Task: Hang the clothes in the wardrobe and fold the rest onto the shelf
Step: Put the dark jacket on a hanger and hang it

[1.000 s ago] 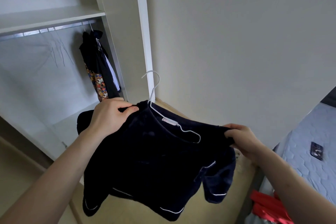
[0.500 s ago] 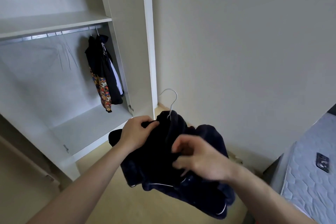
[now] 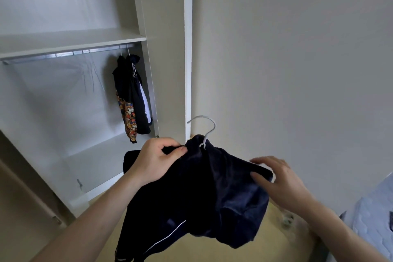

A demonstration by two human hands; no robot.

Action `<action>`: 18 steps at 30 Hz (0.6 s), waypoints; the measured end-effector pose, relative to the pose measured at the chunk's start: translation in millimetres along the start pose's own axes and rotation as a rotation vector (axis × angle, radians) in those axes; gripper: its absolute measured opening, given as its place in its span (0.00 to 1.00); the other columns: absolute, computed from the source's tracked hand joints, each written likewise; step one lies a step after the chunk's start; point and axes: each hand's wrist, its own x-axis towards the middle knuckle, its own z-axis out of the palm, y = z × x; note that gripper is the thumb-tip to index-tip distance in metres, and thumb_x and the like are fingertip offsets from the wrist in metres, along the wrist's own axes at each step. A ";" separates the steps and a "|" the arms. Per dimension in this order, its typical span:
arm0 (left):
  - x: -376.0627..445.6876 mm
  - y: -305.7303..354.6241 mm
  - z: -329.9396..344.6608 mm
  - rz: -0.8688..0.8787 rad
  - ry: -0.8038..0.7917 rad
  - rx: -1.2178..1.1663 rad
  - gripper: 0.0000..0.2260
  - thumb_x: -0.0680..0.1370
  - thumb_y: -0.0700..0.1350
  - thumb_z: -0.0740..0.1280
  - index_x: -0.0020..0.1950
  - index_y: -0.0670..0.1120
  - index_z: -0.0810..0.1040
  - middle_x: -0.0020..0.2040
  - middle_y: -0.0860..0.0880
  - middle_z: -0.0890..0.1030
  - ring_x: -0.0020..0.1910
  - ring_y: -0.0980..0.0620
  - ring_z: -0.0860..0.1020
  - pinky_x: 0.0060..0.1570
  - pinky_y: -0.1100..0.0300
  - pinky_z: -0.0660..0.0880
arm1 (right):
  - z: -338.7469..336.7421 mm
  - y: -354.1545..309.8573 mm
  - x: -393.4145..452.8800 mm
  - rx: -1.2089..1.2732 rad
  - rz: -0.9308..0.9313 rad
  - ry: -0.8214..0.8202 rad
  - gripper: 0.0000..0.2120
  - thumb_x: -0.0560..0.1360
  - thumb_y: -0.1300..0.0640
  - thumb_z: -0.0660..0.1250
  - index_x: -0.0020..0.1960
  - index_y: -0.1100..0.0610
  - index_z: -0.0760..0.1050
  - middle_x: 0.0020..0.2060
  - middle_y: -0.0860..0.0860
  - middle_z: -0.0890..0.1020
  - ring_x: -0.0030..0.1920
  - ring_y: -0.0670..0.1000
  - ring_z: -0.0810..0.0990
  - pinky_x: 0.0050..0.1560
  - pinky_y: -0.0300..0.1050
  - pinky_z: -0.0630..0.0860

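Garment, dark, soft, limp, light, sags below our left hand, which pinches its collar left of the hanger hook; we'd take the hook next. Right hand spread flat on the cloth's right edge.

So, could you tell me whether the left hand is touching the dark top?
Touching: the head view shows the left hand pinching the dark top beside the hanger.

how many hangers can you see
3: one hanger in the dark top the left hand holds; two hooks on the wardrobe rail, carrying clothes. Others may be hidden.
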 end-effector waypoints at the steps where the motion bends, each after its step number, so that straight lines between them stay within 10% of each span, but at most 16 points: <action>1: 4.1 -1.3 -3.6 0.001 0.013 0.001 0.05 0.79 0.49 0.72 0.45 0.53 0.87 0.41 0.56 0.86 0.44 0.56 0.84 0.45 0.68 0.75 | 2.2 0.4 5.4 0.037 -0.016 -0.031 0.04 0.80 0.49 0.68 0.51 0.39 0.78 0.45 0.36 0.82 0.48 0.40 0.78 0.48 0.39 0.72; 5: 23.1 -13.0 -16.9 -0.028 0.072 0.014 0.06 0.80 0.49 0.71 0.44 0.54 0.86 0.41 0.57 0.85 0.44 0.58 0.83 0.44 0.71 0.73 | 12.6 -9.9 25.8 0.182 -0.042 -0.145 0.14 0.82 0.47 0.63 0.42 0.54 0.75 0.32 0.48 0.76 0.32 0.42 0.72 0.36 0.45 0.72; 11: 52.5 -39.8 -43.5 -0.106 0.124 0.118 0.07 0.82 0.48 0.68 0.47 0.52 0.86 0.44 0.53 0.84 0.47 0.54 0.81 0.50 0.57 0.76 | 28.2 -46.8 77.8 0.435 0.031 -0.382 0.18 0.81 0.43 0.63 0.42 0.56 0.76 0.32 0.46 0.74 0.33 0.45 0.73 0.35 0.42 0.70; 18: 84.2 -62.8 -58.0 -0.083 0.177 0.238 0.16 0.84 0.44 0.64 0.40 0.60 0.76 0.40 0.57 0.78 0.43 0.56 0.77 0.46 0.63 0.70 | 65.7 -70.8 159.7 0.611 -0.006 -0.537 0.10 0.82 0.58 0.64 0.45 0.64 0.73 0.34 0.49 0.74 0.36 0.47 0.73 0.41 0.43 0.68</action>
